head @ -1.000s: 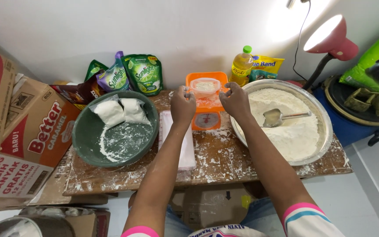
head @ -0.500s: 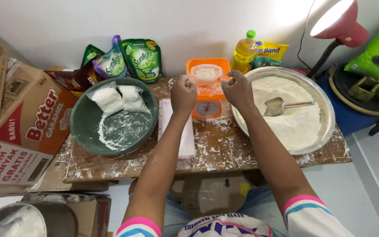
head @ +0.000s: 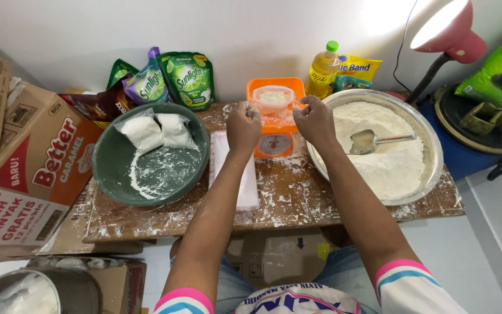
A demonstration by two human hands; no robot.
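Pinching the rim of the thin clear bag of flour on the orange scale, I have my left hand and right hand closed on its two sides. It looks light, limp and powder-slick, likely to sag or tear, so the top edge is the place to grip. Flour pan with scoop lies right, green bowl left.

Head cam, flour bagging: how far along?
Done: two filled clear bags of white flour lie in the green round basin. In hand: left hand and right hand hold a clear plastic bag of flour on the orange kitchen scale. Left: the wide metal pan is heaped with flour, metal scoop resting in it.
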